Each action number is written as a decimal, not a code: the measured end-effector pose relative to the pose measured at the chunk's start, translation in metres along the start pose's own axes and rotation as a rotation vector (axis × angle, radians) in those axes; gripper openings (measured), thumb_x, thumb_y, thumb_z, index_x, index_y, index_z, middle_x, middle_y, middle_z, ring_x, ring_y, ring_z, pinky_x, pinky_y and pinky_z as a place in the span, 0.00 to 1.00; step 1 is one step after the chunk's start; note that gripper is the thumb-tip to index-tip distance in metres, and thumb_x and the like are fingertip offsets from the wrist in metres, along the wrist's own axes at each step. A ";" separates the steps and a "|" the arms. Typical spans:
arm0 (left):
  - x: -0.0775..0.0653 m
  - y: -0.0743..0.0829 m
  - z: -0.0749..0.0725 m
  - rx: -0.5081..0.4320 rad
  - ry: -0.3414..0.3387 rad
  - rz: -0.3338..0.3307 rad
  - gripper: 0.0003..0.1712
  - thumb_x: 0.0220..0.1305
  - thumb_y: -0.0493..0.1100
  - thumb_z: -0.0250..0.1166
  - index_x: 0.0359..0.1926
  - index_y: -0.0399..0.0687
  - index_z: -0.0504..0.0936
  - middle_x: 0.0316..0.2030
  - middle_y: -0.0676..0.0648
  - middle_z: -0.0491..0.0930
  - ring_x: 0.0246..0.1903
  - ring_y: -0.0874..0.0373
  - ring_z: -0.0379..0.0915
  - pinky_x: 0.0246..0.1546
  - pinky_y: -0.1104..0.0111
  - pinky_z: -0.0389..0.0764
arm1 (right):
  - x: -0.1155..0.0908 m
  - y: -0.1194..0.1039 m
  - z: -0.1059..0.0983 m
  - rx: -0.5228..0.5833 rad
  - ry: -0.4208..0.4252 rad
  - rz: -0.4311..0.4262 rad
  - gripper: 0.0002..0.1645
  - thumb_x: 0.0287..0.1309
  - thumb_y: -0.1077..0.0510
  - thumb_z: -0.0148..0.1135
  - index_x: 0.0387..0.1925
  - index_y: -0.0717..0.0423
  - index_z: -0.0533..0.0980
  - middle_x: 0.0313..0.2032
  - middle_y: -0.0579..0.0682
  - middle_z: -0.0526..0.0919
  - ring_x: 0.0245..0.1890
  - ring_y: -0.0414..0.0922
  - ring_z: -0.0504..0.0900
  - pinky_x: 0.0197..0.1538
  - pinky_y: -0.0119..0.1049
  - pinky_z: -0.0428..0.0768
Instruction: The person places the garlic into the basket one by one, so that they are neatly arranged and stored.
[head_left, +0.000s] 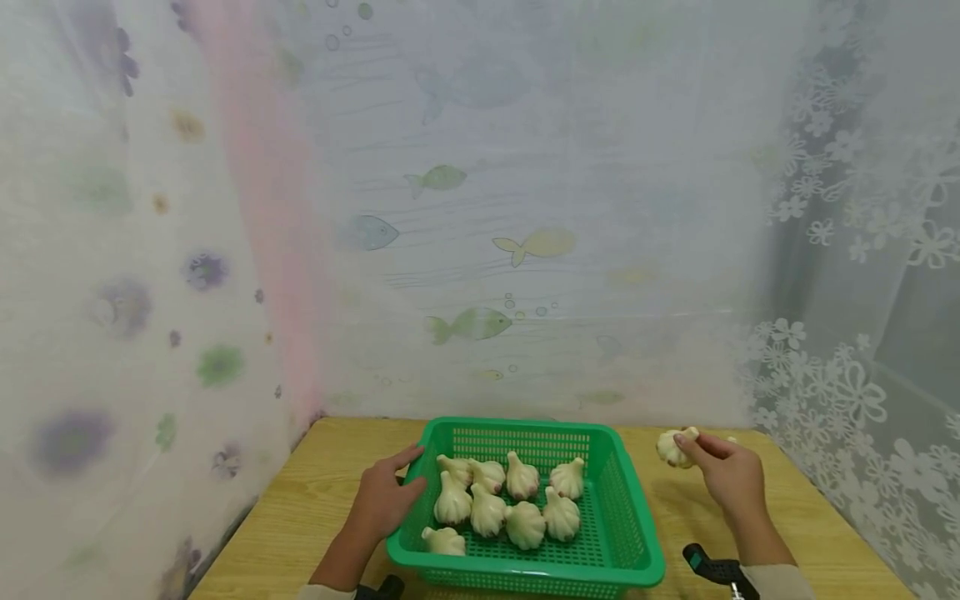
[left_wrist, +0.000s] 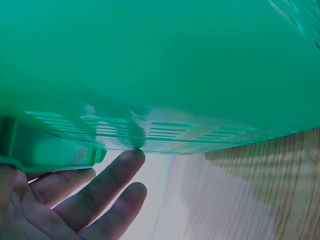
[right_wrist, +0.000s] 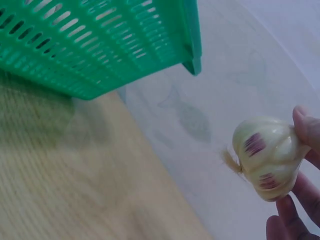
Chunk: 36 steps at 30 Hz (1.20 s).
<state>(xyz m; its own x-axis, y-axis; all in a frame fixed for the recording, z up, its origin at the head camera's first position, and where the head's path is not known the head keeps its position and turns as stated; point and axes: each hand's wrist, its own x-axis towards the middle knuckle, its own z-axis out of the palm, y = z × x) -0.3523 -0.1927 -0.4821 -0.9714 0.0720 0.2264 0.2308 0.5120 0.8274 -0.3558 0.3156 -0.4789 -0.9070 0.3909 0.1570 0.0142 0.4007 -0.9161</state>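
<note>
My right hand [head_left: 733, 479] pinches a garlic bulb [head_left: 677, 448] by its neck between thumb and fingers, to the right of a green plastic basket [head_left: 525, 573]. Up close in the right wrist view, this bulb [right_wrist: 270, 155] shows purple marks and a tuft of root fibres. Several more garlic bulbs [head_left: 525, 525] lie inside the basket, mostly in its left and middle part. My left hand [head_left: 386, 500] rests at the basket's left rim. From the left wrist, its fingers [left_wrist: 102, 192] look straight and spread, with a fingertip against the basket's outer wall [left_wrist: 165, 75].
The basket stands on a wooden table [head_left: 300, 500]. A small pale tip [head_left: 731, 439] shows behind the right hand. Printed curtains [head_left: 525, 250] hang close behind the table and at both sides. Black wrist-camera mounts [head_left: 712, 567] sit at the wrists.
</note>
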 end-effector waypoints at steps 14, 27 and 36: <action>0.002 -0.003 0.000 0.006 -0.004 0.000 0.32 0.68 0.41 0.63 0.73 0.52 0.75 0.75 0.49 0.69 0.41 0.56 0.88 0.21 0.63 0.79 | 0.001 -0.047 -0.001 -0.068 0.006 -0.239 0.43 0.62 0.31 0.66 0.67 0.57 0.78 0.62 0.62 0.81 0.61 0.58 0.78 0.51 0.43 0.83; 0.000 0.000 -0.001 0.004 -0.005 0.001 0.32 0.68 0.41 0.63 0.73 0.50 0.75 0.75 0.48 0.69 0.42 0.54 0.88 0.23 0.63 0.79 | -0.002 -0.084 -0.001 -0.106 -0.045 -0.375 0.36 0.60 0.34 0.70 0.59 0.54 0.84 0.58 0.58 0.84 0.51 0.45 0.80 0.42 0.35 0.83; 0.001 -0.001 -0.001 0.001 -0.006 -0.001 0.31 0.68 0.40 0.63 0.73 0.50 0.75 0.75 0.48 0.69 0.40 0.56 0.87 0.22 0.63 0.78 | -0.003 -0.103 0.010 -0.134 -0.062 -0.467 0.33 0.61 0.36 0.71 0.56 0.54 0.85 0.58 0.60 0.85 0.58 0.59 0.80 0.41 0.39 0.83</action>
<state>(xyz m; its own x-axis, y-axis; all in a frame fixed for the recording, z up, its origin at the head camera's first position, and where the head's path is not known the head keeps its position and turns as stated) -0.3530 -0.1937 -0.4820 -0.9719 0.0771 0.2224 0.2299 0.5134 0.8268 -0.3586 0.2652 -0.3887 -0.8527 0.0954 0.5136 -0.3499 0.6258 -0.6971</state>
